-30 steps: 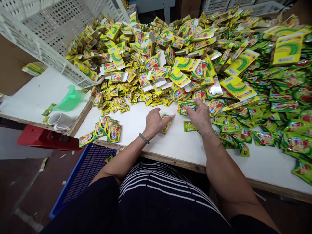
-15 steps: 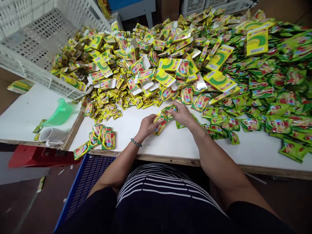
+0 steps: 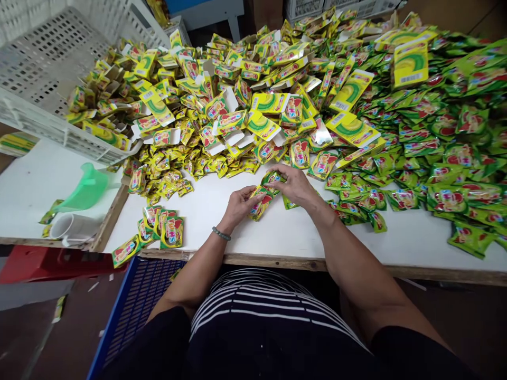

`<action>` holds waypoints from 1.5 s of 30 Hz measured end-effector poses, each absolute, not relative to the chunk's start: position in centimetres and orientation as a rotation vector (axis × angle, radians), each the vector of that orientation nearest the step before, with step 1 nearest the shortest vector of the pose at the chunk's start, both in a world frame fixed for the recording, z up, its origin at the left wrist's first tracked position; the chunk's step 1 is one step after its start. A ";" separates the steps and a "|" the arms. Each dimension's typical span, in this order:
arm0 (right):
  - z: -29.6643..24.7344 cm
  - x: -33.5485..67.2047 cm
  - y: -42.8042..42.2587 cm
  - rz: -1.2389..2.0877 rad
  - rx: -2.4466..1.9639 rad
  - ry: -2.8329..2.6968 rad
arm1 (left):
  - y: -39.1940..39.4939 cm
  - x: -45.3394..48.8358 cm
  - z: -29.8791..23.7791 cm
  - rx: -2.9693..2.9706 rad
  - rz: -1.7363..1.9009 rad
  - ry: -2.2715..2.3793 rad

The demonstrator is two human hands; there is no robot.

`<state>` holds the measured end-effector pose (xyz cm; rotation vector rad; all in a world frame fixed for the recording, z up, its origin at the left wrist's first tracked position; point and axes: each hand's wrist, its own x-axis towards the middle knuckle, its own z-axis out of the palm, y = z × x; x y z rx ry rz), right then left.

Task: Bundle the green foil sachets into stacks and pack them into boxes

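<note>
White surface [image 3: 206,227], boxes [image 3: 350,129] and packets [image 3: 449,201] heaped along its back. Over its bare front, left hand [image 3: 236,207] pinches 1 box [image 3: 266,199], right hand [image 3: 296,184] 1 packet [image 3: 273,177] at the box's far end: apparently insertion, calling for steady alignment.

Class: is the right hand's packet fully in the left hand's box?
No: the packet shows beyond the box; whether partly in, cannot tell.

I'd call this a packing workshop: a long table [image 3: 293,237] heaped with loose printed cartons [image 3: 267,103] and green sachets [image 3: 447,200], a white plastic crate [image 3: 43,50] beside them.
</note>
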<state>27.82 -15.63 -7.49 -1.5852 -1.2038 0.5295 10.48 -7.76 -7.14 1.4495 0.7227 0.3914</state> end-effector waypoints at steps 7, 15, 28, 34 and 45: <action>-7.8 26.7 -15.6 0.606 -1.517 -1.096 | -7.1 10.7 -7.4 1.152 0.447 0.759; -7.3 25.6 -16.1 0.476 -1.707 -1.266 | -7.2 10.4 -7.1 1.079 0.484 0.726; -7.8 24.3 -15.5 0.504 -1.554 -0.977 | -6.9 10.6 -6.9 1.136 0.739 0.756; -8.8 23.3 -14.8 0.851 -1.341 -0.879 | -6.9 10.0 -6.7 1.135 0.736 0.720; -8.7 24.2 -15.1 0.827 -1.444 -0.995 | -7.1 9.9 -6.7 1.176 0.632 0.692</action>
